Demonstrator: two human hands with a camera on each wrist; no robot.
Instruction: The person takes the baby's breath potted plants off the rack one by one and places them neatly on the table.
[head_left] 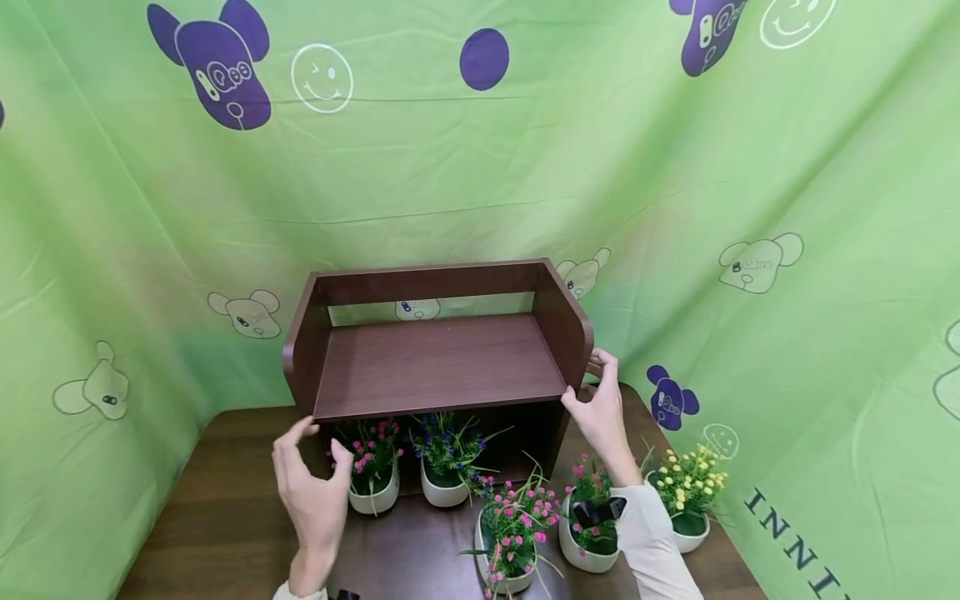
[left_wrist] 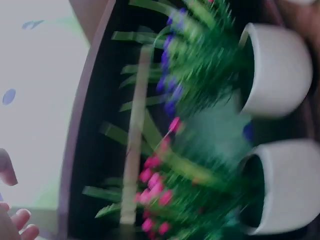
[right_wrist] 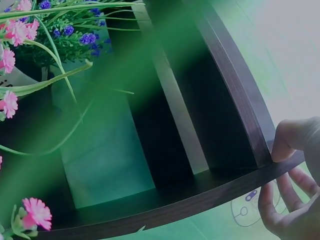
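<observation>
A dark brown wooden shelf stands on the table, its upper deck bare. My right hand pinches the shelf's right side panel, thumb at the front edge and fingers on the outer face; the right wrist view shows the same thumb on the wood. Near the front left corner, my left hand has its fingers spread and loosely bent, holding nothing. Under the upper deck sit a white pot of pink flowers and a white pot of blue flowers. The left wrist view is blurred.
In front of the shelf, to the right, stand two more pots of pink flowers, one partly behind my right wrist. A pot of yellow flowers stands at the table's right edge. Green printed cloth hangs close behind the table.
</observation>
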